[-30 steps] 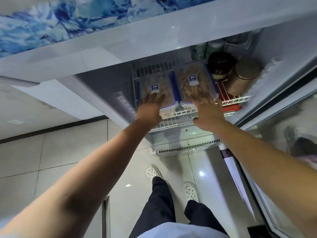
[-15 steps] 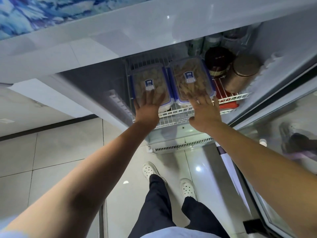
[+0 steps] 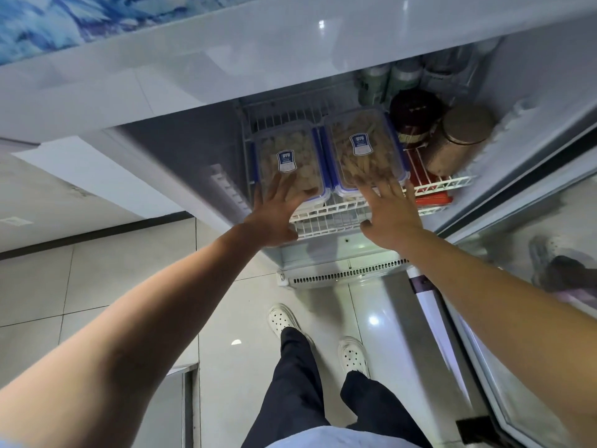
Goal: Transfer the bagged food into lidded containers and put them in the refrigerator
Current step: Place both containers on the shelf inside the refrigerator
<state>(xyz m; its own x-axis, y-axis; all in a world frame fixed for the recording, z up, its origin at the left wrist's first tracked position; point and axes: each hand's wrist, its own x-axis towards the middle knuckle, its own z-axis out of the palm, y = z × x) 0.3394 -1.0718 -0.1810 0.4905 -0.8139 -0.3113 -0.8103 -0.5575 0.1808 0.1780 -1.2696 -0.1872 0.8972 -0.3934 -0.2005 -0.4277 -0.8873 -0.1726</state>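
Both containers have slid deeper onto the fridge's wire shelf (image 3: 326, 218) since a second ago. The left hand (image 3: 274, 215) and right hand (image 3: 392, 218), fingers spread flat, press the near ends of the left container (image 3: 287, 156) and right container (image 3: 363, 147), side by side. Jars (image 3: 458, 137) stand beyond.

This looks like a home kitchen: an open refrigerator (image 3: 323, 92) with a white wire shelf (image 3: 326, 218) carries two lidded food containers (image 3: 287, 160), jars and cans. The floor (image 3: 97, 286) is glossy pale tile, and a glass-fronted refrigerator door (image 3: 533, 253) stands open on the right.
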